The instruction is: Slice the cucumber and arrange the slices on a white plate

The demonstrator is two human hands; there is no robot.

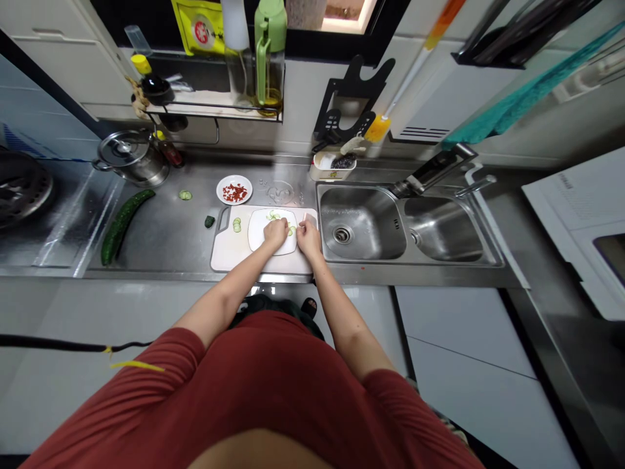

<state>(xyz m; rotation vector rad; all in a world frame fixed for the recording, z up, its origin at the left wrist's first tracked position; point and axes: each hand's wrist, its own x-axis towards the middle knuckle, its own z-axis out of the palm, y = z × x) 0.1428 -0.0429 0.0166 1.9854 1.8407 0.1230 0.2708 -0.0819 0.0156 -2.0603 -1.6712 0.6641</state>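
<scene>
Thin pale-green cucumber slices sit on the white rounded-square plate. Left hand above it, fingers curled; right hand at its right edge, fingers bunched. Can't tell if either pinches anything. I'd grip slices lightly by the edge. Small round white dish: chopped red pieces. Lidded steel pot: contents hidden.

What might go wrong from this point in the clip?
The left hand might knock the cucumber slices beside it off the plate.
The board lies right beside the sink, so anything the right hand drops could end up in there.
</scene>
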